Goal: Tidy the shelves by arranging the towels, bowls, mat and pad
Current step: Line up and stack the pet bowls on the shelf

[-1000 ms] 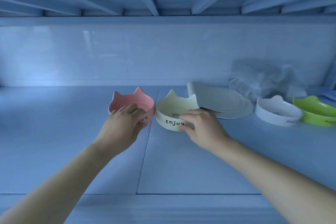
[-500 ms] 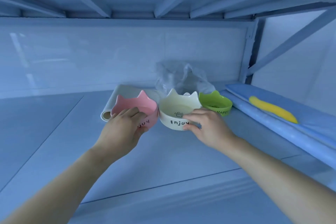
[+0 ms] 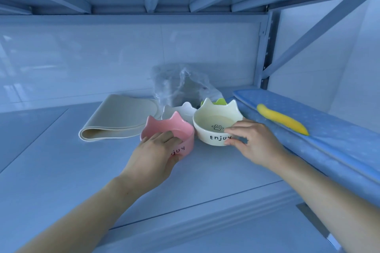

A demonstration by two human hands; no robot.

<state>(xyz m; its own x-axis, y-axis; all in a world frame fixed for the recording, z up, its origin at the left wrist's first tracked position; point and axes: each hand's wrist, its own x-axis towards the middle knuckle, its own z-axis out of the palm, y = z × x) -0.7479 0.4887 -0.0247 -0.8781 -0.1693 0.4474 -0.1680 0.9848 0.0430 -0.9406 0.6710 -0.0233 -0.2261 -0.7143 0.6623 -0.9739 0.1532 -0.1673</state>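
1. Pale shelf (image 3: 61,170) under a low rack, lit blue.
2. Cream bowl (image 3: 213,124) sits mid-shelf. The right hand (image 3: 255,146) pinches its near wall.
3. Pink bowl (image 3: 162,126), just left of the cream bowl, is gripped by the left hand (image 3: 152,156), with fingers curled inside.
4. White bowl (image 3: 181,110) and green bowl (image 3: 221,101) stand just behind the cream bowl. A folded mat (image 3: 121,117) lies further left and a blue pad (image 3: 318,129) to the right.
5. Likely step: grouping the bowls. The next move probably calls for lining them up or nesting them gently, so the rims do not knock.

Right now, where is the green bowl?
In the head view, the green bowl sits right of centre at the back, mostly hidden behind the cream bowl, right of the white bowl.
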